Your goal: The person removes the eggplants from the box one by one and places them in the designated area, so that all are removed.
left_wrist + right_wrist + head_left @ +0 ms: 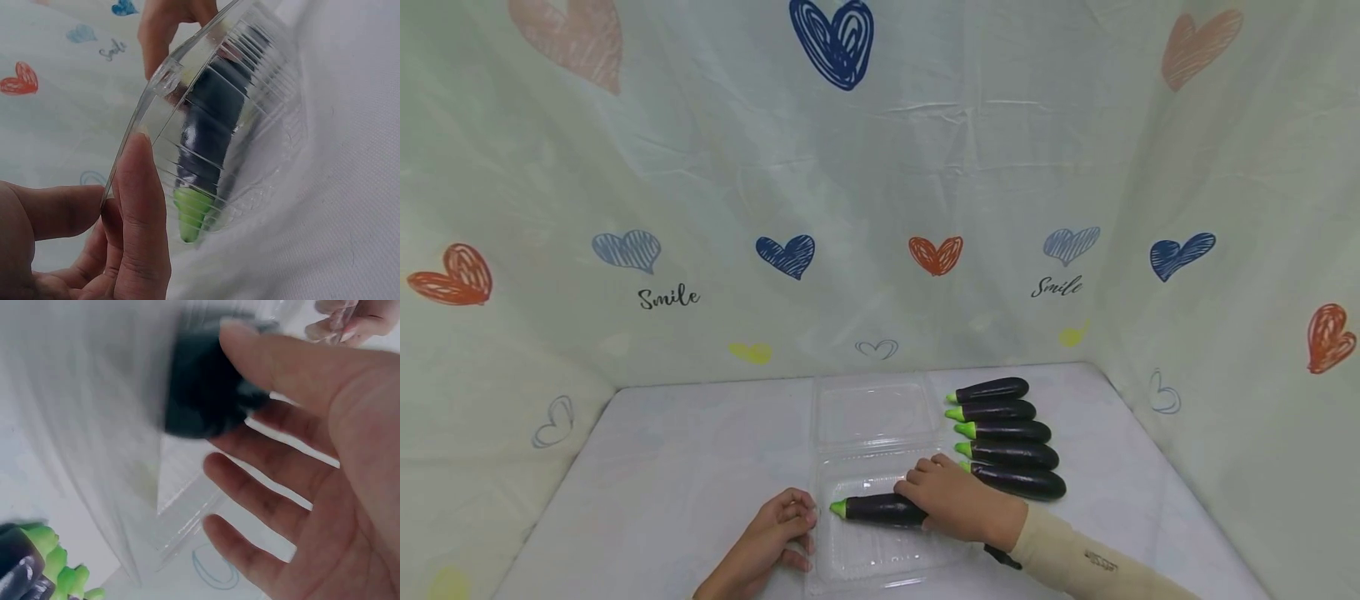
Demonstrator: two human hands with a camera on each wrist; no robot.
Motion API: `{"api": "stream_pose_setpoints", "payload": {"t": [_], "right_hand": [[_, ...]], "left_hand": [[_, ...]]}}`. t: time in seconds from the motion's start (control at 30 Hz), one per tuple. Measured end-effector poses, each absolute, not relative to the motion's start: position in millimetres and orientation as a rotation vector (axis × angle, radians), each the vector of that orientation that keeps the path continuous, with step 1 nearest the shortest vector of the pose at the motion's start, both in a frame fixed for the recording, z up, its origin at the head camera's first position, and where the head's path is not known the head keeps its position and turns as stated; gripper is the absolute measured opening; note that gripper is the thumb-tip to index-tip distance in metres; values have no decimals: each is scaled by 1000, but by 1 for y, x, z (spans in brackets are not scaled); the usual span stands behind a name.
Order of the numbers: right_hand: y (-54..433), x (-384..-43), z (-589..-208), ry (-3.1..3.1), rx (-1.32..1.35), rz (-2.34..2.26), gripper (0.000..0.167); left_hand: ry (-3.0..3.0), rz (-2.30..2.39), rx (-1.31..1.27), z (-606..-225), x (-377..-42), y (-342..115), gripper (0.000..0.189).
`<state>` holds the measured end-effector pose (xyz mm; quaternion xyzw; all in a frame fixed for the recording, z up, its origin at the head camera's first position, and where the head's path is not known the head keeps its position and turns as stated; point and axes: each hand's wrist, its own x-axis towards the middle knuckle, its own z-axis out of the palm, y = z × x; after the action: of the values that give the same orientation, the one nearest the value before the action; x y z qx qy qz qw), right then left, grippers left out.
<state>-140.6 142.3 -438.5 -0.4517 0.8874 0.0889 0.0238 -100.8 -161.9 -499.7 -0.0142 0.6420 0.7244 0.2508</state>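
A dark purple eggplant [880,509] with a green stem lies lengthwise over the tray of an open clear plastic clamshell container [857,562], stem pointing left. My right hand [958,502] holds its rounded end, with thumb and fingers around it in the right wrist view. At the container's left side, my left hand [780,533] pinches the rim between thumb and fingers, which the left wrist view shows close up. Through the clear wall in that view, the eggplant's green stem [192,209] is visible low in the tray.
Several eggplants [1018,481] lie in a neat row at the right of the white table [700,467], stems facing left. The container's lid [876,412] is folded back behind the tray. A pale curtain [850,167] with printed hearts surrounds the table's back and sides.
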Motion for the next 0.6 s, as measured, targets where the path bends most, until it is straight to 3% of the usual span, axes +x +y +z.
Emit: {"api": "stream_pose_setpoints", "payload": {"t": [0.6], "right_hand": [[170,-134,-427,2926,-1610,112,55]], "left_hand": [[1780,1947,-68,-500,-102,-160,17]]}}
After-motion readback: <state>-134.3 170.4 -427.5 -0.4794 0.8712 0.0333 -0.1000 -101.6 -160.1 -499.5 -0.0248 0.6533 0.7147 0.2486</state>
